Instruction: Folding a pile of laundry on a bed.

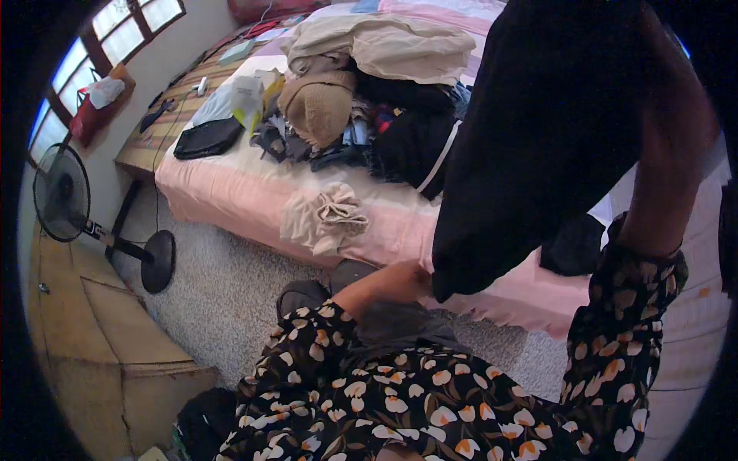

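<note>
A large black cloth garment [536,144] is stretched up between my hands at the right, above the bed's edge. My left hand [418,281] grips its lower left corner. Raised at the upper right, my right hand [663,63] is blurred and dark against the cloth; its fingers cannot be made out. Behind the garment, a heap of clothes lies on the bed, with a tan knitted item [320,106], beige cloth [403,49] and a dark piece with a white strip [409,144]. A crumpled cream garment [331,219] lies apart near the bed's front edge.
The bed with a pink cover [230,199] is before me. A black pouch [209,138] and a plastic packet [248,101] lie on it. At the left stand a pedestal fan [157,262] and a wooden cabinet [86,322]. Another black cloth [571,245] lies at the right.
</note>
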The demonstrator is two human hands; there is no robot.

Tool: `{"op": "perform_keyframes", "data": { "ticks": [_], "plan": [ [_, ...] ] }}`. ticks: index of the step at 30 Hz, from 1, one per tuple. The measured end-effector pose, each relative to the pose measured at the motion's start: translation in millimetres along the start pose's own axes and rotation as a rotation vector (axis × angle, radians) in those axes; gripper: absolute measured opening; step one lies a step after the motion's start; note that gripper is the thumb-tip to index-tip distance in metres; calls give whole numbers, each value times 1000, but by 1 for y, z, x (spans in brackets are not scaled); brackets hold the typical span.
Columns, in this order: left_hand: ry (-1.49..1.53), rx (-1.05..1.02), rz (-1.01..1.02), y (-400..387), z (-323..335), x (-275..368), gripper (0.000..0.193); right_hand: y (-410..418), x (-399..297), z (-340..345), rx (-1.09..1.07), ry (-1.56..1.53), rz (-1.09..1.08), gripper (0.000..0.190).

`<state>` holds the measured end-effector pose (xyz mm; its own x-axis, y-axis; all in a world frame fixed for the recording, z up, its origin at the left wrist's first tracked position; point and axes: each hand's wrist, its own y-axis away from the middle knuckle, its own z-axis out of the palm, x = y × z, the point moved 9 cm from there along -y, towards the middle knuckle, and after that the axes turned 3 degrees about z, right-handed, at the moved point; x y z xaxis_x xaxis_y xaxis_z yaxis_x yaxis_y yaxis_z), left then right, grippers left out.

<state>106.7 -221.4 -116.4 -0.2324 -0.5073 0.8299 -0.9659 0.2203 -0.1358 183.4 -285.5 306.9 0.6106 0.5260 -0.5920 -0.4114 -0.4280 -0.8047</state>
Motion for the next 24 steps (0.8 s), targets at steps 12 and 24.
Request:
{"op": "perform_keyframes", "data": {
  "ticks": [12,24],
  "plan": [
    [209,420,-156,4,-19,-12,28,7,-14,5,45,39,-31,35],
    [1752,656,353,32,-132,98,23,-2,26,-84,-25,230,-25,32]
  ]
}}
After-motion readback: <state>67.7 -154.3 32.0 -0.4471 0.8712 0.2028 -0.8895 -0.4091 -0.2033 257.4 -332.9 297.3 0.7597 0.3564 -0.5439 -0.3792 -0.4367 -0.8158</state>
